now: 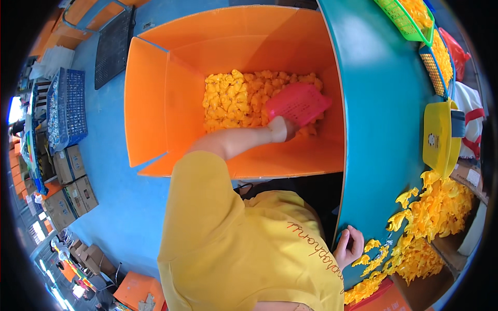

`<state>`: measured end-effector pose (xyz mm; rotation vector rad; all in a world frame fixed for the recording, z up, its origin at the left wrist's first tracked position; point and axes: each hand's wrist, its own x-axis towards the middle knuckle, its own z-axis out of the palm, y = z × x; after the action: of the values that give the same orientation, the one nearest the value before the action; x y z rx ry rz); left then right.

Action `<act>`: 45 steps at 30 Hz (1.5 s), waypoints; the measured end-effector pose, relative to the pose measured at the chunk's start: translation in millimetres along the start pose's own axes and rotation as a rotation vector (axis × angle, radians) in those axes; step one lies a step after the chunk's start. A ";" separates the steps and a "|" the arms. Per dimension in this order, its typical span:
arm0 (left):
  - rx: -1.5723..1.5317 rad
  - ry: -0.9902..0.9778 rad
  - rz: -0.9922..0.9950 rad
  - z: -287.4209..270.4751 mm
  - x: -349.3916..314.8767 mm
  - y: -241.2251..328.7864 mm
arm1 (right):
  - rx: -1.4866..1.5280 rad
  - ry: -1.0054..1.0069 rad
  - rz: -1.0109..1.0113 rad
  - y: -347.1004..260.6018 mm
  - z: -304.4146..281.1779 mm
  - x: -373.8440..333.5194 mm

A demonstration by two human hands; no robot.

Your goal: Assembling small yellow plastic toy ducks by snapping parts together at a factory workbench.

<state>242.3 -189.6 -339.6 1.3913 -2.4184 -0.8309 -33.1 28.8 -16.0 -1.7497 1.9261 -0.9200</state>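
My left hand reaches into a large orange box and is closed on the near edge of a pink plastic basket. The basket is tilted over a layer of small yellow-orange moulded pieces on the box floor; its inside is hard to make out. At the near edge of the green table, my right hand has its fingers curled, with a small dark bit beside them. Loose yellow-orange pieces lie close to that hand.
A large heap of yellow-orange pieces covers the table's right side, below a yellow plastic tub. Farther back stand a green basket and a yellow basket, both filled. A blue crate and cardboard boxes stand at the left.
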 end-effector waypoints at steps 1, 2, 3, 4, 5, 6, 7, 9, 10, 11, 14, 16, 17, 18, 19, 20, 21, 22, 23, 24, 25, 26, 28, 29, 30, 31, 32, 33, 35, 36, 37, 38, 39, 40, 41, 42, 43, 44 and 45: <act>-0.004 -0.009 0.052 -1.6 -2.2 -2.2 | -0.011 0.002 -0.002 0.0 -0.6 -0.4; -0.008 -0.018 0.106 -3.5 -5.1 -4.3 | -0.023 0.005 -0.004 -0.4 -0.9 -1.0; -0.007 -0.020 0.119 -8.4 -8.1 -4.8 | -0.027 0.017 0.001 -2.1 0.5 -0.3; 0.034 -0.075 0.097 -15.7 -12.1 -2.9 | -0.010 0.015 -0.026 -3.9 1.8 2.3; 0.077 -0.129 0.076 -24.3 -16.5 -2.7 | 0.005 0.015 -0.054 -5.5 2.8 4.6; 0.078 -0.110 0.123 -37.0 -24.1 -8.2 | 0.001 0.024 -0.050 -6.3 2.1 5.2; 0.076 -0.091 0.173 -49.6 -30.9 -16.2 | 0.029 -0.012 -0.006 -7.8 0.3 4.9; 0.056 -0.001 0.152 -75.1 -43.6 -27.2 | 0.077 -0.045 0.042 -12.5 -0.2 6.5; 0.058 0.000 0.159 -80.8 -47.6 -39.9 | 0.077 -0.037 0.043 -14.1 -0.4 6.7; 0.077 0.011 0.157 -85.5 -49.8 -54.6 | 0.059 -0.040 0.047 -15.4 -0.9 6.4; 0.154 0.045 0.190 -112.9 -60.6 -78.0 | 0.059 -0.013 0.032 -15.1 1.3 7.9; 0.200 0.089 0.223 -131.5 -71.3 -86.0 | 0.061 0.015 -0.002 -14.9 2.5 9.6; 0.299 0.019 0.259 -142.0 -77.0 -87.8 | 0.079 0.008 -0.008 -15.6 2.4 9.8; 0.401 -0.050 0.292 -153.7 -84.2 -89.1 | 0.099 0.000 -0.015 -15.8 2.1 10.3; 0.381 -0.024 0.345 -166.3 -91.4 -90.6 | 0.100 0.016 -0.014 -17.0 1.6 10.8; 0.363 0.000 0.399 -179.3 -99.2 -90.0 | 0.106 0.007 -0.021 -18.2 0.6 11.5; 0.348 0.063 0.350 -199.3 -105.8 -77.7 | 0.109 0.006 -0.027 -19.5 -0.2 11.7; 0.332 0.124 0.315 -224.8 -110.0 -58.8 | 0.105 0.043 -0.016 -18.5 -2.0 11.1; 0.300 0.193 0.226 -251.6 -109.9 -40.0 | 0.131 0.012 -0.008 -15.5 -4.5 9.9; 0.264 0.260 0.135 -280.2 -114.2 -22.7 | 0.158 -0.020 -0.003 -13.1 -6.2 10.1; 0.238 0.433 0.085 -310.0 -122.1 -12.6 | 0.174 -0.010 -0.013 -15.8 -6.1 12.3; 0.148 0.535 -0.157 -340.1 -136.7 -0.8 | 0.173 -0.041 -0.021 -17.2 -7.2 13.8; 0.216 0.668 0.019 -420.4 -171.1 6.3 | 0.218 -0.058 -0.076 -13.6 -5.9 14.0; 0.084 0.704 -0.093 -446.9 -186.2 27.0 | 0.232 -0.086 -0.085 -13.4 -6.9 13.6; -0.143 0.780 -0.230 -470.2 -197.6 42.9 | 0.232 -0.057 -0.083 -13.4 -8.4 11.7; -0.223 0.841 -0.250 -498.3 -207.9 46.9 | 0.275 -0.062 -0.096 -11.6 -11.9 8.4; -0.481 0.906 -0.271 -527.5 -227.7 25.8 | 0.316 -0.069 -0.114 -9.5 -15.4 4.6; -0.629 0.904 -0.245 -548.2 -243.2 21.8 | 0.344 -0.097 -0.075 -10.7 -20.3 -1.2; -0.755 0.929 -0.224 -563.4 -263.9 24.4 | 0.345 -0.067 -0.078 -7.2 -26.6 -15.0; -0.738 0.993 -0.245 -566.5 -259.2 18.0 | 0.344 -0.046 -0.071 -5.5 -27.3 -21.0; -0.719 1.056 -0.266 -571.9 -252.8 14.1 | 0.336 -0.019 -0.059 -0.5 -29.0 -29.6; -0.728 0.991 -0.229 -566.7 -239.6 20.2 | 0.351 -0.034 -0.079 0.9 -29.9 -36.0; -0.741 0.922 -0.194 -554.3 -222.1 34.6 | 0.346 -0.006 -0.049 2.9 -32.0 -41.7; -0.787 0.887 -0.208 -543.6 -211.4 53.0 | 0.343 0.023 -0.013 4.5 -34.4 -44.3; -0.836 0.849 -0.223 -536.9 -206.6 62.5 | 0.341 0.022 0.000 3.0 -36.8 -45.1; -0.823 0.862 -0.238 -538.9 -211.5 50.3 | 0.353 0.004 -0.005 4.7 -37.8 -46.6; -0.826 0.818 -0.243 -536.4 -221.7 20.2 | 0.346 0.002 -0.017 4.8 -37.5 -47.6; -0.812 0.771 -0.251 -540.8 -230.6 13.7 | 0.358 0.000 -0.025 6.6 -39.3 -48.3; -0.835 0.819 -0.289 -527.7 -220.7 32.5 | 0.359 -0.018 -0.016 7.6 -39.5 -48.8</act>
<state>576.5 -179.0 125.6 1.3375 -1.0835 -0.9202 -57.6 85.0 -0.2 -1.5568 1.6152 -1.1679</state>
